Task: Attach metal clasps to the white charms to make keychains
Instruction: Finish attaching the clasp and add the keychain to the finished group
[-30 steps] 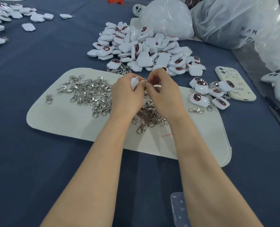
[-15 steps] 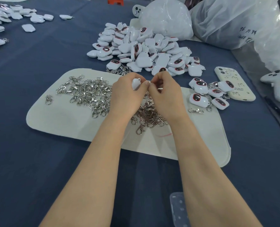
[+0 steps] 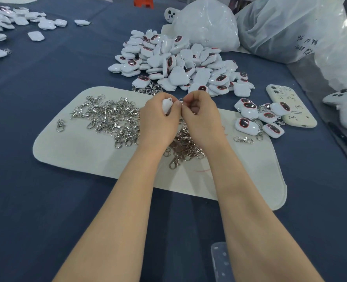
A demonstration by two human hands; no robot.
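My left hand (image 3: 158,121) grips a white charm (image 3: 167,104) above the white mat (image 3: 83,151). My right hand (image 3: 201,117) pinches a small metal clasp ring (image 3: 180,100) right against the charm's top; most of the clasp is hidden by my fingers. The two hands touch at the fingertips. A spread of loose metal clasps (image 3: 111,119) lies on the mat to the left of and beneath my hands. Behind them sits a big pile of white charms (image 3: 176,64) with dark oval faces.
Several finished charms with clasps (image 3: 260,119) lie at the mat's right edge beside a cream phone (image 3: 290,106). Clear plastic bags (image 3: 280,27) fill the back right. More charms (image 3: 16,19) lie far left on the blue cloth. One stray clasp (image 3: 243,139) lies right.
My hands have drawn closer together, fingertips now meeting at the charm's top. Both have stayed over the same spot on the mat.
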